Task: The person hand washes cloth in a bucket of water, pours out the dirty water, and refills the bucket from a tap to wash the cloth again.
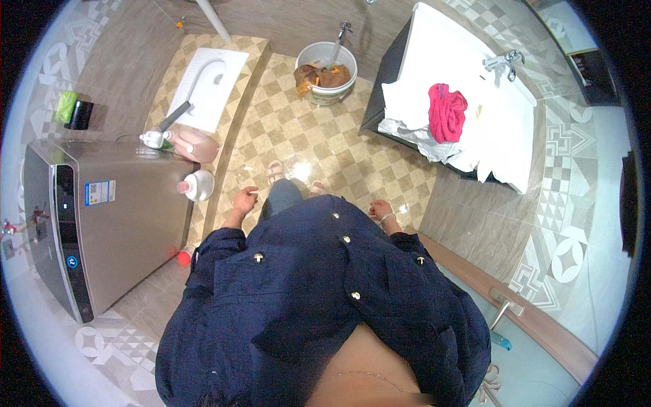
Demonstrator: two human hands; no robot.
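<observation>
My left hand (246, 200) hangs loosely beside my left leg, fingers part-curled, with nothing visible in it. Closest to it is a white plastic bottle with a pink cap (198, 185), apart from the fingers. On the other side, my right hand (381, 209), a bracelet at the wrist, hangs below the washbasin with its fingers loosely bent and apparently empty. Ahead of me a white bucket (351, 51) stands on the tiled floor, with brown and orange cloth (330, 78) in it and over its rim. Water runs into it from a wall tap (345, 25).
A squat toilet (203, 84) lies on a raised step. At left stands a washing machine (132, 219); a pink detergent jug (195, 145) is beside it. Red cloth (447, 114) and white cloth (407, 109) lie on the washbasin (457, 40). The door (539, 351) is behind at right.
</observation>
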